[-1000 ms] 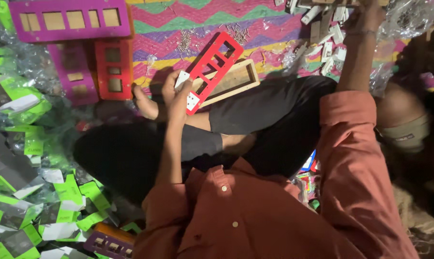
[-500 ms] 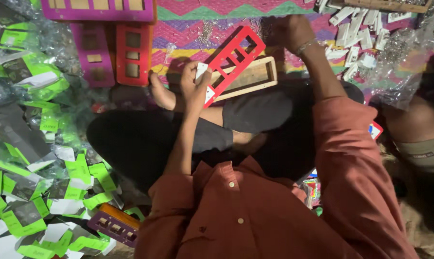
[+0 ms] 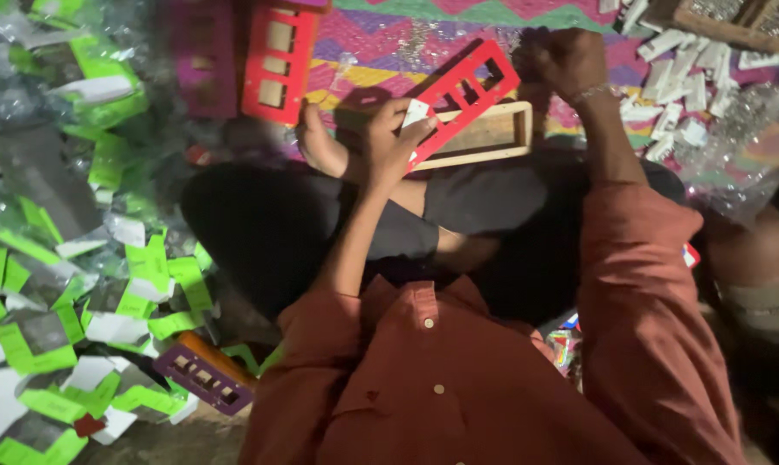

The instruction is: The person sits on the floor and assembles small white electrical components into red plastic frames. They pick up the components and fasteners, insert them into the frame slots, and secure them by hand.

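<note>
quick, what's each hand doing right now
Left hand: closed on the red window frame, with a small white piece.
Right hand: fisted; contents cannot be told.

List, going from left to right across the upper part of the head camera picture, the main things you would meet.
Heap of green and white packets → red card frame lying on the mat → left hand → red card frame held up → right hand → pile of small white pieces.

dim, warm light | deep shadows | soft blur at edges
</note>
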